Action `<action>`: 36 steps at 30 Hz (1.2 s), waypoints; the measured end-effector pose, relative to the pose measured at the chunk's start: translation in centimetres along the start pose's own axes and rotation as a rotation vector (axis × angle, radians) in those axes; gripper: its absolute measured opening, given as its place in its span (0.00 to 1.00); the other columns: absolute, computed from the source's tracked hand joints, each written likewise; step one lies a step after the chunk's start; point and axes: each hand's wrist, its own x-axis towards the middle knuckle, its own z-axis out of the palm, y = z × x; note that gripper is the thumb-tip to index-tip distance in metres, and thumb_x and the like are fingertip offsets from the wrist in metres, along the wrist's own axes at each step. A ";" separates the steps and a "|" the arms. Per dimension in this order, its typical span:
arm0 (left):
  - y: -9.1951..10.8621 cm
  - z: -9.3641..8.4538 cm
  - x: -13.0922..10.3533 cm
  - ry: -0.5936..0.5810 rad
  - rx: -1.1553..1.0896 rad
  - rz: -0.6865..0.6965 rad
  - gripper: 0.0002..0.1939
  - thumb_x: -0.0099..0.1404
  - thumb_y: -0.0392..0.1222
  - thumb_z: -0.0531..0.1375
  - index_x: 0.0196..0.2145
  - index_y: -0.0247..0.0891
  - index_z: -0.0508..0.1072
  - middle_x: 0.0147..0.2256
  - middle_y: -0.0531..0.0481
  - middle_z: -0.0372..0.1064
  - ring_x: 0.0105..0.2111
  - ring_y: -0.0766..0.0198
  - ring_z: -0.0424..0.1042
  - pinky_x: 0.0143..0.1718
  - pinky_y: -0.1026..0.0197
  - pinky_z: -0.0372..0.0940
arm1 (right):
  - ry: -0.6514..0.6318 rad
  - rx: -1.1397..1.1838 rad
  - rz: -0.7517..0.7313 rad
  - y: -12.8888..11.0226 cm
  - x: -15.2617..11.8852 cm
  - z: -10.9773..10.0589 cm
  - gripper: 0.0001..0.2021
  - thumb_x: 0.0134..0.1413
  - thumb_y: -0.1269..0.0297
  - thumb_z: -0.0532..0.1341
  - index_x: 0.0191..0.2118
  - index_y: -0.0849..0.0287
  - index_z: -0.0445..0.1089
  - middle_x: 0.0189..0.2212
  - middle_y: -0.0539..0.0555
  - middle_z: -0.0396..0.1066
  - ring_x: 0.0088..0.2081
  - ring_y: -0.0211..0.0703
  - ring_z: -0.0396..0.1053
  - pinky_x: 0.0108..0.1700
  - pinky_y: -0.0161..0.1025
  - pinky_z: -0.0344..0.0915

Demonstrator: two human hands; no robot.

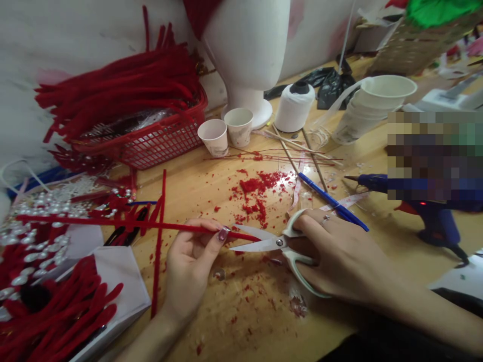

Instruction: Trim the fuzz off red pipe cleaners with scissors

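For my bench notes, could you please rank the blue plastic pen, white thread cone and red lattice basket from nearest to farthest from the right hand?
1. Blue plastic pen, just beyond the right hand.
2. White thread cone, farther back, near the middle.
3. Red lattice basket, back left.

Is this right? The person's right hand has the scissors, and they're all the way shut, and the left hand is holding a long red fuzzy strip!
Almost! The scissors are open, not shut, as the head view shows. The right hand does have them, and the left hand is holding a long red fuzzy strip.
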 end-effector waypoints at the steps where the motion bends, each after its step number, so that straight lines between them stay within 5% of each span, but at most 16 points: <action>1: 0.0 0.0 0.0 0.006 0.001 0.002 0.05 0.58 0.35 0.64 0.33 0.40 0.73 0.33 0.55 0.71 0.34 0.71 0.71 0.39 0.70 0.67 | 0.000 0.006 -0.004 0.0 0.0 0.0 0.09 0.52 0.58 0.57 0.30 0.56 0.58 0.24 0.50 0.63 0.25 0.38 0.59 0.27 0.36 0.50; 15: 0.1 0.2 -0.1 0.069 -0.003 -0.042 0.07 0.55 0.38 0.66 0.32 0.37 0.73 0.32 0.53 0.72 0.33 0.67 0.73 0.38 0.65 0.68 | 0.003 0.030 -0.002 0.0 0.1 -0.1 0.08 0.52 0.58 0.57 0.30 0.57 0.60 0.24 0.50 0.63 0.25 0.38 0.59 0.27 0.36 0.49; 36: 0.3 0.3 -0.3 0.014 -0.050 -0.033 0.05 0.56 0.35 0.65 0.31 0.38 0.73 0.31 0.54 0.71 0.31 0.69 0.73 0.35 0.68 0.69 | -0.023 0.010 -0.025 0.0 -0.1 0.1 0.09 0.53 0.58 0.57 0.29 0.57 0.59 0.22 0.49 0.63 0.22 0.37 0.58 0.25 0.36 0.48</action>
